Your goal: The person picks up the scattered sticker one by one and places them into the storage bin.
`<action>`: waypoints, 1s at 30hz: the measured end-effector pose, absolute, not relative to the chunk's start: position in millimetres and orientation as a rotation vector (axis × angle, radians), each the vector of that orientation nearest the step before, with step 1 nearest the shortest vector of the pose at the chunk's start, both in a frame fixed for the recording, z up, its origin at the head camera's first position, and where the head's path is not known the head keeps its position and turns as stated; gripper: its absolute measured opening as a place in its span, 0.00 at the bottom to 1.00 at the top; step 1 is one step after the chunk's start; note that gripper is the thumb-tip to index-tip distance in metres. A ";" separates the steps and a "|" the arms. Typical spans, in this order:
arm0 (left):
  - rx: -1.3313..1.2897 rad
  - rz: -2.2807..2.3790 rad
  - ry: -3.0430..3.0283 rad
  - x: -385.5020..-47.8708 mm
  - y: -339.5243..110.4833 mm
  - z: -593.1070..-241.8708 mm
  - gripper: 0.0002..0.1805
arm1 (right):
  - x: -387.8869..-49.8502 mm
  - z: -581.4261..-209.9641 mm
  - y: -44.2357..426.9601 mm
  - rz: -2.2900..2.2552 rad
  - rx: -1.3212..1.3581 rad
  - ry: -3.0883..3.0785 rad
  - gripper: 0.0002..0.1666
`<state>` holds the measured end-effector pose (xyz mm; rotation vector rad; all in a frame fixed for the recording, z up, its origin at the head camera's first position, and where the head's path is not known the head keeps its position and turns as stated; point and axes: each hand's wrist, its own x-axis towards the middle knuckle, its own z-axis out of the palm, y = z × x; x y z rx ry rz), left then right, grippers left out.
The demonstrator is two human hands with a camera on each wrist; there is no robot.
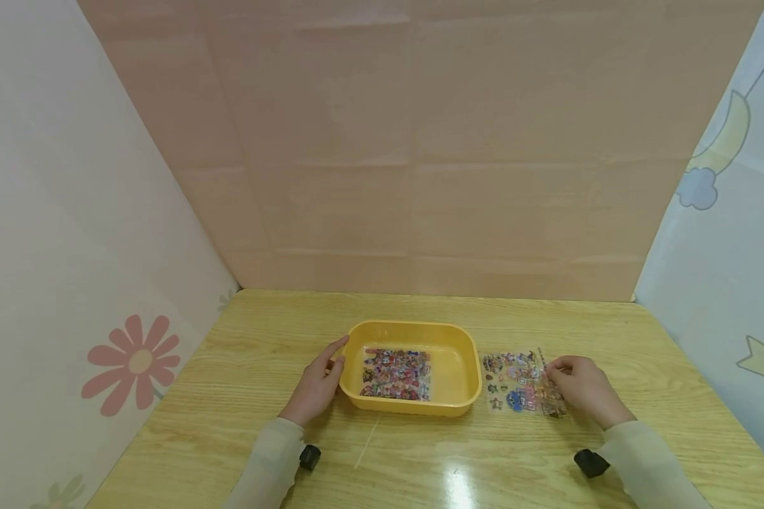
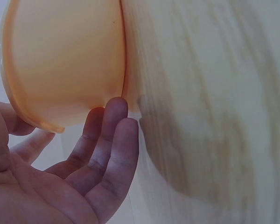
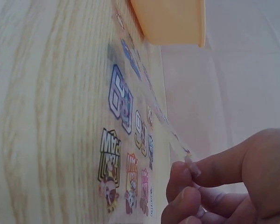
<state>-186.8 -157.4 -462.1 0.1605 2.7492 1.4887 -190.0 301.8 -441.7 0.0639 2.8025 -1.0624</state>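
A yellow plastic tray (image 1: 455, 367) stands on the table, with colourful sticker sheets (image 1: 397, 375) lying flat in its left part. My left hand (image 1: 316, 385) holds the tray's left end, thumb at the rim and the other fingers along the outer wall (image 2: 70, 60). To the right of the tray is a clear sheet of cartoon stickers (image 1: 512, 382). My right hand (image 1: 582, 385) pinches its right edge between thumb and fingers. That edge is raised off the table in the right wrist view, while printed stickers (image 3: 120, 100) show along the sheet lower down.
The wood-grain table (image 1: 280, 318) meets a plain pinkish-tan backdrop (image 1: 407, 177) at the back. Patterned white side panels stand at left (image 1: 70, 247) and right (image 1: 726, 268). A thin pale strip (image 1: 367, 442) lies in front of the tray.
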 end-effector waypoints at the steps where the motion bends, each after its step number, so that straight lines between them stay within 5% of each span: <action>1: 0.159 1.490 2.748 -186.8 -157.5 -462.2 0.25 | -190.0 -441.4 301.9 -1.068 0.063 2.798 0.24; 30: 0.155 1.496 2.750 -186.6 -157.4 -462.3 0.25 | -189.8 -440.5 310.6 -1.235 0.104 2.693 0.25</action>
